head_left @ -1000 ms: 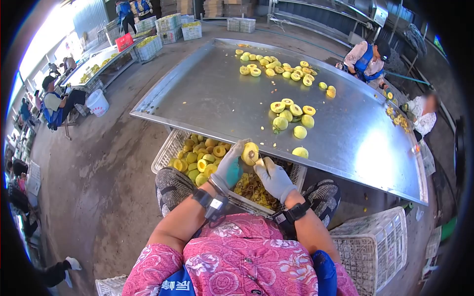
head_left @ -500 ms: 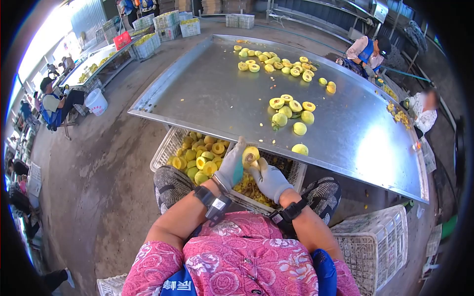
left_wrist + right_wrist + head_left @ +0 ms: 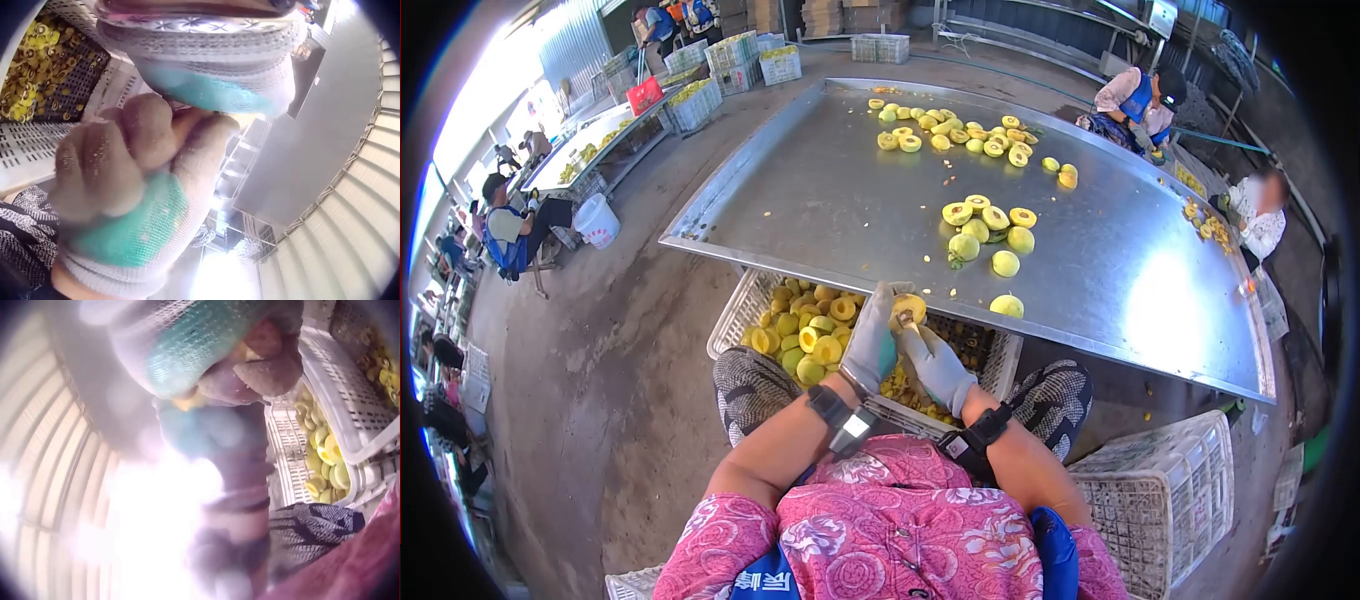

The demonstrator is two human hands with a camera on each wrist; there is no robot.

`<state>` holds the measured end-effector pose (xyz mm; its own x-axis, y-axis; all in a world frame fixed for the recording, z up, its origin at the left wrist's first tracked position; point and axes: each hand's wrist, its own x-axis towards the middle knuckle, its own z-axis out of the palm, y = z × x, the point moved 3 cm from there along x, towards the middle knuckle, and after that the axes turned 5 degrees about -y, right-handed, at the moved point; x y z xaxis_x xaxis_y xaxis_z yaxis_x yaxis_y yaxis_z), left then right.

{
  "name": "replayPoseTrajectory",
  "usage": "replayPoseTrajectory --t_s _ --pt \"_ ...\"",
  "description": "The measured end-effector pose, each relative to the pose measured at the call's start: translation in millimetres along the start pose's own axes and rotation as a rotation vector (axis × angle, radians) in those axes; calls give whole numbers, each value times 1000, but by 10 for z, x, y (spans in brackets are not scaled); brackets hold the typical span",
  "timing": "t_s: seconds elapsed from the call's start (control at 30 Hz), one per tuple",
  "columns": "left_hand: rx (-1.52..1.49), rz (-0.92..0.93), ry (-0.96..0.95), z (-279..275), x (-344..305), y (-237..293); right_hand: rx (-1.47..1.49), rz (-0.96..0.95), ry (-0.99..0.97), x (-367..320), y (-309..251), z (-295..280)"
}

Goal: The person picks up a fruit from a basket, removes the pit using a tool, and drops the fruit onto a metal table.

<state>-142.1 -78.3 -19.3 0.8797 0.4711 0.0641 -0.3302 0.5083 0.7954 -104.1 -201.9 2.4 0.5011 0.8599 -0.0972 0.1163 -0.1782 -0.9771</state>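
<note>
A yellow peach half (image 3: 910,305), brown at its centre, is held in my gloved left hand (image 3: 868,345) just below the table's near edge. My gloved right hand (image 3: 938,368) meets the fruit from the right and below. Its curled fingers grip a small tool with a brownish handle (image 3: 262,339); the working end is hidden at the peach. In the left wrist view, the handle (image 3: 185,125) shows between thumb and forefinger. Beneath my hands, a white crate (image 3: 735,312) holds peach halves (image 3: 805,325) at left, with brown pits and yellow scraps (image 3: 37,75) beside them.
A metal table (image 3: 800,190) spreads ahead, bearing whole and halved peaches (image 3: 990,225) in groups. Another white crate (image 3: 1160,500) stands on the floor at my right. People sit at the table's far right and around a second table (image 3: 590,150) at the left.
The peach half has tipped so that its cut face shows less in the head view. My right hand has shifted slightly left and turned against the fruit.
</note>
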Motion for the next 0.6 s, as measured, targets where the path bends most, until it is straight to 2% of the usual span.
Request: replayPoseTrajectory --t_s 0.03,0.1,0.2,0.3,0.37,0.4,0.43,0.5,0.53,0.57,0.6 --pt "-46 18 73 165 -37 146 86 37 -45 4 11 30" --pt "-25 -74 46 121 -22 207 199 79 -153 -6 39 74" --pt "-5 -198 82 148 -69 273 177 105 -270 -15 126 80" --pt "197 -240 47 88 -74 231 149 82 -218 -39 267 89" --pt "368 -194 -16 131 -127 298 353 153 -300 -100 225 123" --pt "344 -204 -27 123 -121 279 457 187 -341 -138 184 152" --pt "322 -216 -35 100 -117 258 513 170 -334 -231 -89 163" --pt "283 -198 -81 38 -139 262 869 363 -508 -257 -6 179" --pt "177 -212 -87 65 -162 260 1045 463 -602 -272 32 213" --pt "70 -227 -92 95 -188 257 1168 405 -708 -274 21 254" --pt "-39 -241 -94 122 -208 257 1203 397 -732 -263 34 251"
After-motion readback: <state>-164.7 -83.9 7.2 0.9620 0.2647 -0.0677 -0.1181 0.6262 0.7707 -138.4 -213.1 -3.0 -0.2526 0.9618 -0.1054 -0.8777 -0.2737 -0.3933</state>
